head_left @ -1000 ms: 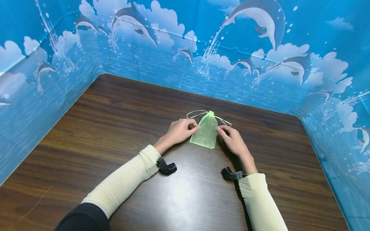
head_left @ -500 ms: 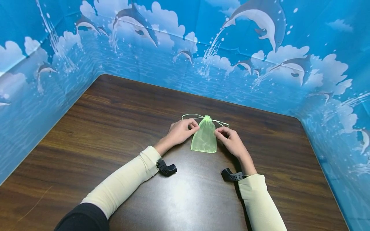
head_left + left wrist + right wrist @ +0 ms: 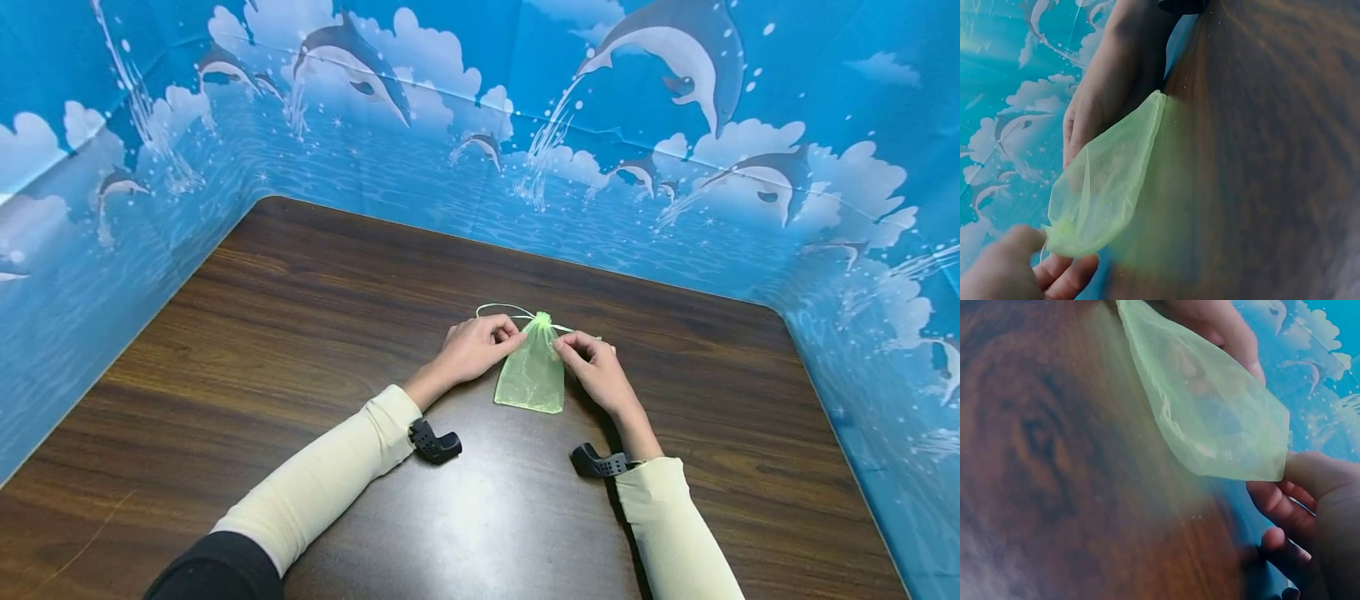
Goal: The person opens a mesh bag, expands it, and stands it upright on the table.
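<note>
A small sheer green drawstring pouch [image 3: 531, 379] stands out between my hands in the head view, its gathered neck pointing away from me and its flat bottom edge towards me. Thin pale green drawstrings [image 3: 491, 307] loop out from the neck on both sides. My left hand [image 3: 472, 347] pinches the pouch's left edge just below the neck. On the opposite edge, my right hand [image 3: 596, 372] pinches it between thumb and forefinger. The right wrist view shows the see-through pouch [image 3: 1210, 419] hanging above the tabletop, with no contents visible through the mesh.
A dark wood-grain table [image 3: 300, 292] lies under both hands, with a bright light reflection in front of the pouch. Blue dolphin-print cloth [image 3: 420, 158] stands along the table's far and side edges. A black wrist camera mount [image 3: 437, 443] sits on each forearm.
The pouch has come down in the head view, closer to me. Both hands' grips now sit nearer its neck. The left hand has shifted slightly right and down.
</note>
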The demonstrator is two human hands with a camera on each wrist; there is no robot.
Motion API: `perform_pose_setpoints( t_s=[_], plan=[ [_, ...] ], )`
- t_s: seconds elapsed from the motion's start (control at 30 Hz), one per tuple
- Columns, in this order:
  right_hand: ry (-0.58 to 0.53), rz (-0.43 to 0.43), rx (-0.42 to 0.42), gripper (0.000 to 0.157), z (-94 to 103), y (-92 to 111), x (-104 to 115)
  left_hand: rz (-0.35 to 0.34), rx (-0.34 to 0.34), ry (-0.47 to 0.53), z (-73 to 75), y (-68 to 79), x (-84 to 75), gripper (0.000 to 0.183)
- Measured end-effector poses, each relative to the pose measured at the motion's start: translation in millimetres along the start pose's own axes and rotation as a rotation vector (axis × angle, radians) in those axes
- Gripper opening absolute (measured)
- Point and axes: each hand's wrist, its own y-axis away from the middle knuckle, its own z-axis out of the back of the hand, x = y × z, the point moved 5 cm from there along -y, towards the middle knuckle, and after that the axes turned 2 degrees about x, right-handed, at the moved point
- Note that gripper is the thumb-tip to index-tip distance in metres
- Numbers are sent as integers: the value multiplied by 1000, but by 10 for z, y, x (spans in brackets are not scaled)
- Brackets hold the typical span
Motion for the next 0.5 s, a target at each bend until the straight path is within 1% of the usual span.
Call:
perform_pose_setpoints(
  t_s=[0.17,0.33,0.5],
  plan=[
    [-7,23,0,26,13,1,8,-22,-18,-34,6,-19,-24,18],
    [15,40,-16,25,3,-29,-18,-39,-35,-36,19,-27,-15,17],
    [30,27,-6,25,-9,-8,-27,-44,-22,-36,11,6,-15,16]
  ],
)
